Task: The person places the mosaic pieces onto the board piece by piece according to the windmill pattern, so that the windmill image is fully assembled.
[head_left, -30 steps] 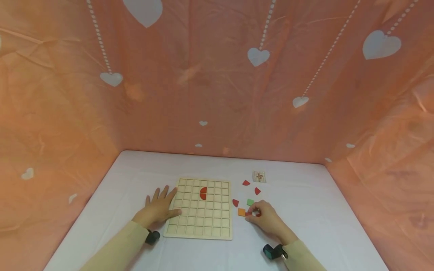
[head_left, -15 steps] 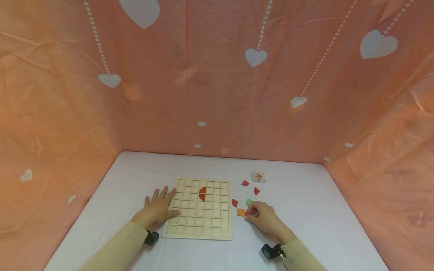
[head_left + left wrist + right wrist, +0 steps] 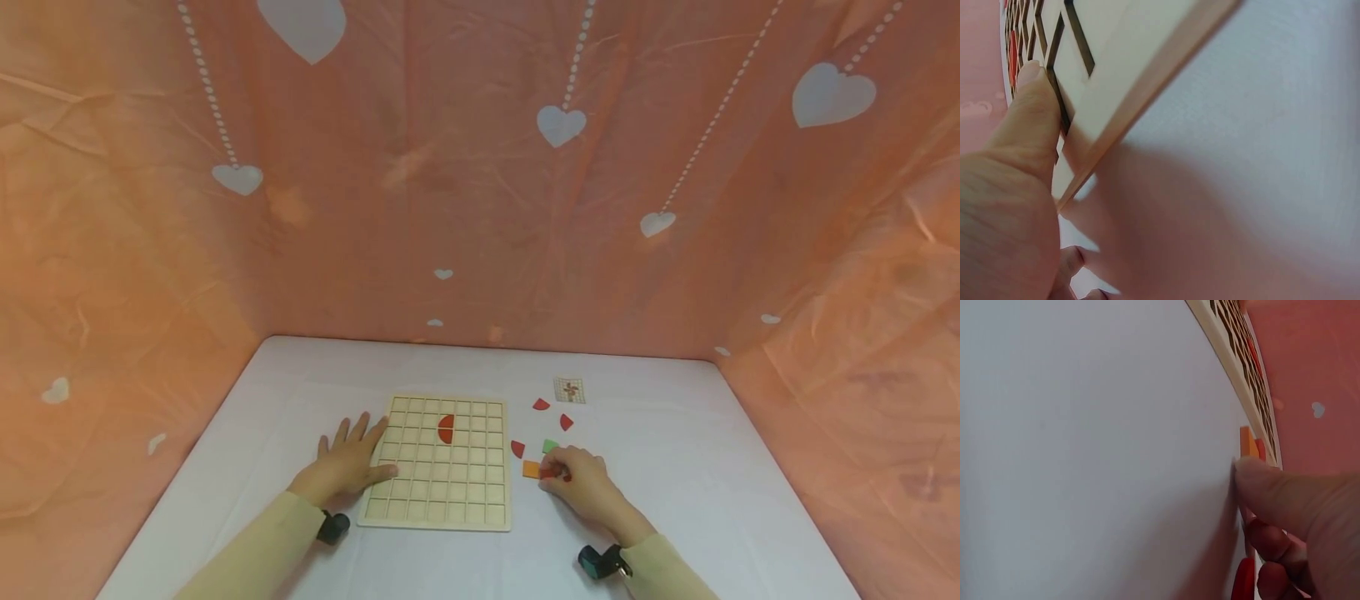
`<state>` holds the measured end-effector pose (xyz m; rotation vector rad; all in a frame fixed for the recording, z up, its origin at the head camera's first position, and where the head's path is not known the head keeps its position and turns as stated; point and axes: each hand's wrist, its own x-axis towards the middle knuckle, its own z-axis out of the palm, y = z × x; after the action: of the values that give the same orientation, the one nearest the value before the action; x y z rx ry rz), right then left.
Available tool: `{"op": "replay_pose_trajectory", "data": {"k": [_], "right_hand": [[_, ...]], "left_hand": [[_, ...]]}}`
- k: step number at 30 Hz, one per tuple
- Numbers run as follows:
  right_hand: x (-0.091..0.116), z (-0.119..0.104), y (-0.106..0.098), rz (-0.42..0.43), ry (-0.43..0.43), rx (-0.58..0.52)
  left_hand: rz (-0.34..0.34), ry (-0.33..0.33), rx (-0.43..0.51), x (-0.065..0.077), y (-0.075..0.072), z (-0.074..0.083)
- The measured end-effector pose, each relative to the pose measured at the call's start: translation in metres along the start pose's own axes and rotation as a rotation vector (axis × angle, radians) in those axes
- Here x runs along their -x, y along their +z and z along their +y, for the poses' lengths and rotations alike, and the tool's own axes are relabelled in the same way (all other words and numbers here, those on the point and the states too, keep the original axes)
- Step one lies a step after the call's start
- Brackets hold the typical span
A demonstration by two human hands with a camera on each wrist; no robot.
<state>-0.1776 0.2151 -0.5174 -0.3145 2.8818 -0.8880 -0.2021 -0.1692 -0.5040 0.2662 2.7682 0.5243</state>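
A pale wooden grid board [image 3: 432, 525] lies on the white table, and two red quarter-circle pieces [image 3: 446, 429] make a half disc in its cells. My left hand [image 3: 345, 467] has its fingers spread at the board's left edge, and its thumb [image 3: 1032, 106] rests on the board. Right of the board, my right hand [image 3: 583, 486] pinches a red piece [image 3: 547, 473] between thumb and fingers, low over the table. The orange square tile [image 3: 530, 469] is right beside the fingertips. Another red piece [image 3: 1244, 581] shows under the curled fingers, partly hidden.
A green tile [image 3: 551, 447] lies just beyond my right hand. Loose red quarter-circle pieces [image 3: 517, 449] are scattered nearby. Farther back lies a small card [image 3: 570, 390] with a printed grid pattern. Orange cloth [image 3: 480, 208] with hearts surrounds the table.
My right hand has shifted slightly left, with its fingertips now against or over the orange tile's edge. The left hand stays on the board. The whole view has drifted a little.
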Motion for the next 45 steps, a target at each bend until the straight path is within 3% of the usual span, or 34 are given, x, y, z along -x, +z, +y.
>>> {"op": "replay_pose_trajectory", "data": {"k": [15, 25, 35, 45], "right_hand": [[0.006, -0.010, 0.007, 0.049, -0.006, -0.018], [0.007, -0.014, 0.016, 0.109, 0.117, -0.107], [0.005, -0.014, 0.021, 0.132, 0.043, -0.109], [-0.005, -0.026, 0.016, 0.074, -0.047, -0.164]], "left_hand": [[0.002, 0.009, -0.007, 0.001, 0.001, -0.001], [-0.002, 0.013, -0.016, -0.001, 0.002, -0.003], [-0.003, 0.011, -0.015, -0.001, 0.003, -0.005], [-0.010, 0.002, -0.003, 0.000, 0.003, -0.004]]}}
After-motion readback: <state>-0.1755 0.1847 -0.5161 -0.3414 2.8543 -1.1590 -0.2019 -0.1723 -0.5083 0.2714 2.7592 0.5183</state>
